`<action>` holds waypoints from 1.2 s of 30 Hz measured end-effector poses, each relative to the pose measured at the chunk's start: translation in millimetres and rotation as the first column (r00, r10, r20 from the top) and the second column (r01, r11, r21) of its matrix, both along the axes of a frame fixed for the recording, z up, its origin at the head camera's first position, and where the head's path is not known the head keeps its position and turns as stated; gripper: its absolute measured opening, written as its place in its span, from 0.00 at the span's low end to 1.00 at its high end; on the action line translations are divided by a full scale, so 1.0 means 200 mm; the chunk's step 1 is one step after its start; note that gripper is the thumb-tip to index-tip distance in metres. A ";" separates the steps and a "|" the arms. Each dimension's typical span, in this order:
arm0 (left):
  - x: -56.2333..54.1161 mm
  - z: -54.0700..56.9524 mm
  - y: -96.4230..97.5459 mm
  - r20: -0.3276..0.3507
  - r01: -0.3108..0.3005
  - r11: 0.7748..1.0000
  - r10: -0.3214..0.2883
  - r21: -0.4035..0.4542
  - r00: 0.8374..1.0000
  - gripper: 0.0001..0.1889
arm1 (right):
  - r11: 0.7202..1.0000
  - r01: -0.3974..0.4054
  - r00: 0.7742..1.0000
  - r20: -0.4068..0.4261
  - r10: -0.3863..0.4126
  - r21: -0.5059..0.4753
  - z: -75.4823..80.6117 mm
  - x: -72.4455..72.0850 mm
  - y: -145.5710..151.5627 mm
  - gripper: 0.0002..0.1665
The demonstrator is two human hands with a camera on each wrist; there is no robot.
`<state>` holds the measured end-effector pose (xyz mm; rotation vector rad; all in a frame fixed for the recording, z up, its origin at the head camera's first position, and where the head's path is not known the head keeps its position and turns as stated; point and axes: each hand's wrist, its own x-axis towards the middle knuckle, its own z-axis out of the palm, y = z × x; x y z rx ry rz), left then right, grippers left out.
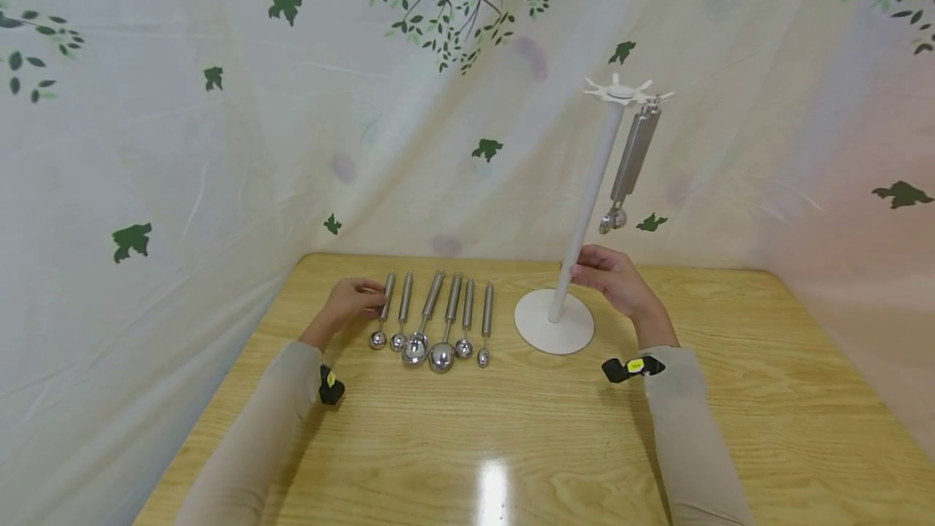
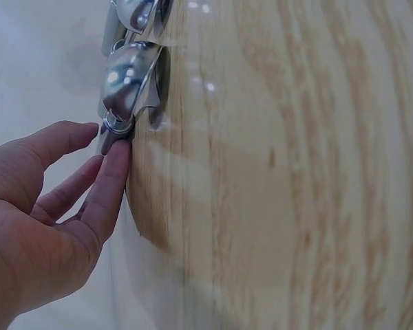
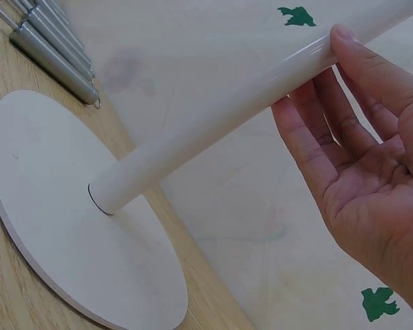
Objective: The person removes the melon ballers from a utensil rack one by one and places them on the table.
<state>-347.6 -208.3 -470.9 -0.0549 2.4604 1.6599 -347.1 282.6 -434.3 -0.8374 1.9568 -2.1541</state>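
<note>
My left hand (image 1: 355,300) is at the far left of a row of steel scoops with round bowls. Its fingers and thumb pinch the handle of the leftmost scoop (image 1: 387,291), which lies on the table. In the left wrist view, the fingertips (image 2: 117,161) meet the metal just below a shiny bowl (image 2: 127,79). My right hand (image 1: 615,281) holds the white pole (image 3: 213,124) of an upright stand, thumb on one side and fingers on the other. The stand's round base (image 1: 536,331) rests on the table. Steel scoops (image 1: 635,157) hang from its hooked top (image 1: 619,92).
Several other scoops (image 1: 441,356) lie side by side between the left hand and the stand, bowls toward me. The wooden table (image 1: 409,445) runs back to a pale curtain (image 1: 241,144) printed with green leaves.
</note>
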 end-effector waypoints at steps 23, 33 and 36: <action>0.02 0.13 0.09 -0.067 -0.076 0.993 0.070 -0.092 0.995 0.21 | 0.995 0.072 0.997 -0.026 -0.070 0.064 0.03 0.02 -0.02 0.16; 0.02 0.25 0.24 -0.179 -0.106 0.994 0.106 0.012 0.978 0.21 | 0.997 0.071 0.996 -0.049 -0.071 0.009 0.02 0.02 -0.03 0.16; 0.02 0.33 0.34 -0.241 -0.069 0.996 0.079 0.047 0.967 0.19 | 0.998 0.068 0.996 -0.059 -0.067 0.013 0.02 0.02 -0.03 0.16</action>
